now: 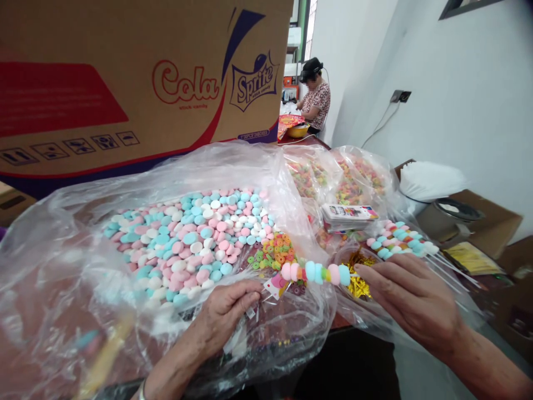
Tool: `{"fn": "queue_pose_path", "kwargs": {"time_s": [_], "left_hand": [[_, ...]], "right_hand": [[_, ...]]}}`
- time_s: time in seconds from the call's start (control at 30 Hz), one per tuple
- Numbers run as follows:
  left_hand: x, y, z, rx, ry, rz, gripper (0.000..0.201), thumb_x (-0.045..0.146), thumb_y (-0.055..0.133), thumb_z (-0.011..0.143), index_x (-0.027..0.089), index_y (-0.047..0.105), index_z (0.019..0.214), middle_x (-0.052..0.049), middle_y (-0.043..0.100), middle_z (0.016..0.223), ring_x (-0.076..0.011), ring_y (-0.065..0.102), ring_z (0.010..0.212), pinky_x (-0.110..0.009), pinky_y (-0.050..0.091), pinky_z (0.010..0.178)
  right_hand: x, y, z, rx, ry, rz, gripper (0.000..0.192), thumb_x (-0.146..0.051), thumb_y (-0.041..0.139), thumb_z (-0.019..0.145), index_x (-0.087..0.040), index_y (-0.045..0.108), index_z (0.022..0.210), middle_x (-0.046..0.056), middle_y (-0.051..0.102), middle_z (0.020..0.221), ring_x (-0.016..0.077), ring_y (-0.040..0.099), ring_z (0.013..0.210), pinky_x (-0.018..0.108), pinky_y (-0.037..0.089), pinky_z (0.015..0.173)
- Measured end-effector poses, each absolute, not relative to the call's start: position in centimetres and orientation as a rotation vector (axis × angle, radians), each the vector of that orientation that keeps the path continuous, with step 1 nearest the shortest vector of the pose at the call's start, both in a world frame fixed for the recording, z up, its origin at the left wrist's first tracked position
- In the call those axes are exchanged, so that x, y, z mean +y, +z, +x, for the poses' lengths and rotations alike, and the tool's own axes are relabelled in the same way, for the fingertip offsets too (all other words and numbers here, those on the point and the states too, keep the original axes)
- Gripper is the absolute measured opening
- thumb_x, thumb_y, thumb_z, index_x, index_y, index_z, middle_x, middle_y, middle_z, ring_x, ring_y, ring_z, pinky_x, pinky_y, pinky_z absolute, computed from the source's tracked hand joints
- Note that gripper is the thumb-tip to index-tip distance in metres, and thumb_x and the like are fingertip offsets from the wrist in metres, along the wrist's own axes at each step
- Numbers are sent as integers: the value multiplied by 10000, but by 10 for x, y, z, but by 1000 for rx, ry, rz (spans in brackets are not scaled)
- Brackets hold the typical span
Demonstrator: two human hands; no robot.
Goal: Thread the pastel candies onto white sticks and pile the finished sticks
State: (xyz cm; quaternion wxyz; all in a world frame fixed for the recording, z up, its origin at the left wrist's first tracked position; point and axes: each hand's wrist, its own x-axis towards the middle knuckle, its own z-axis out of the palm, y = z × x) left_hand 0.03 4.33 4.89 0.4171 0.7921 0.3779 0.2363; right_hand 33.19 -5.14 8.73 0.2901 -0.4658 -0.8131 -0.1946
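Between the thumb and fingers of my right hand (416, 297) is the white stick of a candy skewer (318, 273), held level with its pink, blue and green-yellow pieces pointing left. My left hand (227, 311) is closed on a small clear wrapper (275, 286) with a pink and white print. The skewer's left end meets the wrapper; whether it is inside, I cannot tell. Beneath them lie small ring candies (277, 253) in green and orange. A heap of pink, white and blue candies (183, 241) rests on clear plastic sheeting (54, 222) behind my left hand.
Finished skewers (400, 239) lie at the right, near a stack of printed cards (348, 215) and gold twist ties (360, 272). Bags of colourful candies (358, 178) sit behind. A large cardboard box (137, 72) stands at the back left. Another person (316, 100) works farther off.
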Motion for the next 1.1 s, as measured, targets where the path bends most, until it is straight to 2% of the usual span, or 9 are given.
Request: {"fn": "queue_pose_path", "kwargs": {"time_s": [0.23, 0.4, 0.63, 0.83, 1.1], "left_hand": [[45, 46, 1, 939, 657, 2007, 187, 258, 565, 910, 200, 742, 935, -4, 768, 885, -138, 690, 778, -168, 511, 715], [45, 39, 0, 923, 710, 2059, 187, 240, 566, 910, 217, 747, 951, 9, 769, 868, -127, 691, 753, -164, 518, 711], [44, 37, 0, 986, 807, 2185, 183, 205, 544, 921, 210, 724, 953, 20, 750, 793, -113, 684, 680, -157, 520, 638], [48, 38, 3, 843, 1005, 2450, 180, 139, 553, 916, 198, 692, 1015, -5, 774, 880, -120, 722, 773, -163, 536, 722], [46, 40, 6, 624, 982, 2600, 185, 136, 529, 937, 185, 640, 1076, -30, 777, 902, -119, 738, 780, -156, 542, 734]], "right_hand": [[-53, 89, 340, -2191, -562, -1243, 272, -122, 552, 908, -166, 617, 1169, 80, 681, 879, 202, 549, 768, 357, 417, 709], [-51, 86, 333, -2183, -516, -1220, 249, -89, 568, 889, -155, 628, 1122, 75, 670, 856, 200, 548, 766, 356, 419, 718], [-52, 80, 331, -2220, -482, -1200, 235, -77, 555, 892, -111, 610, 1118, 92, 665, 840, 214, 530, 787, 362, 402, 705], [-54, 82, 333, -2284, -403, -1198, 202, -86, 554, 893, -117, 614, 1082, 87, 654, 832, 209, 525, 786, 360, 395, 719], [-51, 86, 333, -2255, -321, -1202, 170, -89, 563, 889, -130, 622, 1042, 58, 617, 773, 179, 513, 727, 330, 394, 692]]}}
